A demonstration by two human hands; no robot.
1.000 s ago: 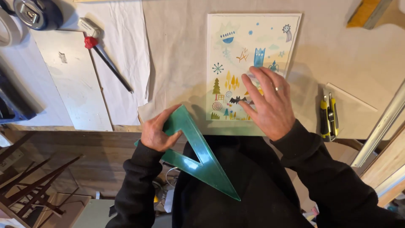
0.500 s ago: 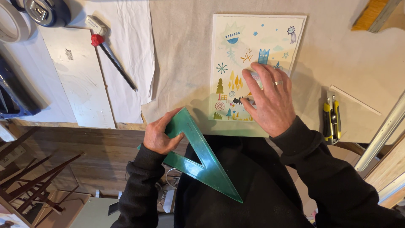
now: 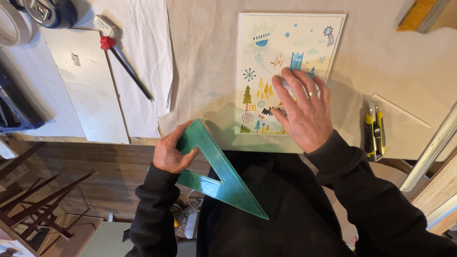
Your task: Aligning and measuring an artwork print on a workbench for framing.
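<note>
A workbench is seen from above, covered by a pale cloth (image 3: 390, 62). A green set square (image 3: 216, 166) is gripped by the left hand (image 3: 171, 152) at the bench's near edge, at about 7 o'clock from the print. The fingers are curled and pinched around one leg of the square, near its upper corner; most of the tool hangs off the bench, over the dark lap.

The right hand (image 3: 304, 112) is laid flat on a printed picture (image 3: 285, 52), its fingers (image 3: 290, 83) spread and pressed on the lower right part of the sheet. A ring is worn on one finger. The print's lower edge is seen just inside the bench edge.

Risks, as judged: the square is held at one end only, so it could twist or slip from the grip. Its long point could catch the print's lower edge and scuff or crease it. The print could slide on the loose cloth if the pressing hand is lifted.

A yellow knife (image 3: 373, 133) is seen at 3 o'clock from the right hand, apart from it. A red-collared tool (image 3: 121, 54) lies at 10 o'clock, well apart.
</note>
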